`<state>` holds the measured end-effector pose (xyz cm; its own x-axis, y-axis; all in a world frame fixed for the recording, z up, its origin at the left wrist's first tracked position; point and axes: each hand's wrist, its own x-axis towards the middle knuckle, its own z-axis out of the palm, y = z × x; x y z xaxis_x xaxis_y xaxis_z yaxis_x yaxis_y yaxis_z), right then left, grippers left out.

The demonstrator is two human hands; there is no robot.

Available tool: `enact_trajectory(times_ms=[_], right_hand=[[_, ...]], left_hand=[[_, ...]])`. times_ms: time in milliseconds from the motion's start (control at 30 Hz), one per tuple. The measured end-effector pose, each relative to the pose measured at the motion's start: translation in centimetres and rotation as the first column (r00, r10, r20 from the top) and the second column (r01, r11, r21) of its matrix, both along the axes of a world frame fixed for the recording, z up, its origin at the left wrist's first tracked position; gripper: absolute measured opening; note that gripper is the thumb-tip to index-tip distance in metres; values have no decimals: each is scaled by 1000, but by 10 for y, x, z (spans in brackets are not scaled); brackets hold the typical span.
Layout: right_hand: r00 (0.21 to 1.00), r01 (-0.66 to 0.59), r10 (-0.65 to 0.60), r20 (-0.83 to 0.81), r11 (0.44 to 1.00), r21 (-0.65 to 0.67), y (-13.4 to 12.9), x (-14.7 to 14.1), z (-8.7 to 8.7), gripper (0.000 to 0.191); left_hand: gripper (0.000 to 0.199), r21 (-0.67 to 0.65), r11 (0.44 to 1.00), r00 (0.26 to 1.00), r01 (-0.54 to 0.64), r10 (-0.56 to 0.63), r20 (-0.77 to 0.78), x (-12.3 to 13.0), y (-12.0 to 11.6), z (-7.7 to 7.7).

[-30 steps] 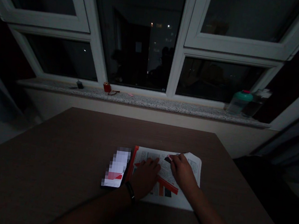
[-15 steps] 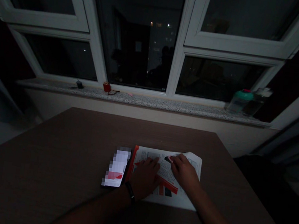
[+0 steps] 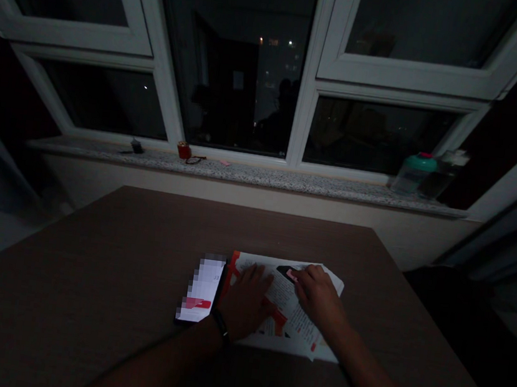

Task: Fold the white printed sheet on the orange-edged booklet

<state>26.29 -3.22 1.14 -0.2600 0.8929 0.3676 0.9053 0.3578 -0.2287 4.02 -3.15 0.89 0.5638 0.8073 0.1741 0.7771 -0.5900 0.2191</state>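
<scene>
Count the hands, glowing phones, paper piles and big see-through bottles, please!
Bare left hand and right hand: 2
Black-edged, glowing rectangular phone: 1
White-and-red printed paper pile: 1
Big see-through bottles, teal-topped one and pale-topped one: 2
Total: 6

I could read no words, brands or numbers. The printed pages [image 3: 282, 297] before me bore rows of dark print, too small and dim to make out. The lit phone [image 3: 210, 278] beside them showed tiny dark marks near a red patch [image 3: 201, 304], partly pixelated and equally illegible to me.
</scene>
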Motion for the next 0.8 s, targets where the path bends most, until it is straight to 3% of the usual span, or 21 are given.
enact_trajectory(times_ms=[333,567,800], right_hand=[[994,60,-63,90,997,37,2,2,0,25],[999,37,-37,-2,999,-17,2,2,-4,26],[998,2,-6,-56,997,-74,1,1,-2,30]], left_hand=[[52,-18,1000,1000,10,-11,-18,-1,4,5],[46,-10,999,999,35,-35,15,-1,8,-1],[57,-24,999,999,33,-33,12,0,9,-2]])
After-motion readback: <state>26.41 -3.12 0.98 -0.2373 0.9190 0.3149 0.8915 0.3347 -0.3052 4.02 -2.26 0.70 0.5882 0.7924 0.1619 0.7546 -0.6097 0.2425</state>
